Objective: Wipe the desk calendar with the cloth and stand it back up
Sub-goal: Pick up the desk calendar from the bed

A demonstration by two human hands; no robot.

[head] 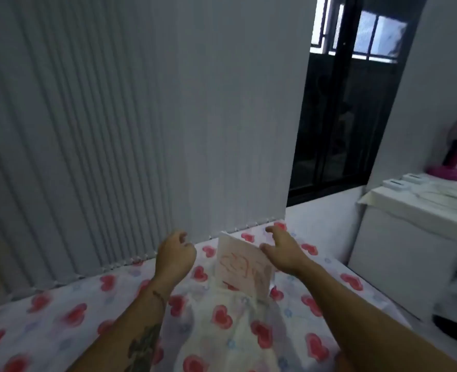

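The desk calendar (242, 263), a pale card with red markings, stands upright on the heart-patterned surface (61, 312) between my two hands. My left hand (175, 255) hovers just left of it with fingers loosely curled, holding nothing. To the calendar's right, my right hand (282, 249) has its fingers spread, close to its top edge, and I cannot tell whether they touch. A cloth in the same heart print (227, 318) lies bunched in front of the calendar, near my forearms. The picture is blurred.
Grey vertical blinds (141, 116) hang right behind the surface. A dark window (350, 103) is at the back right. A white cabinet (409, 237) with papers and a pink object (447, 171) on top stands to the right.
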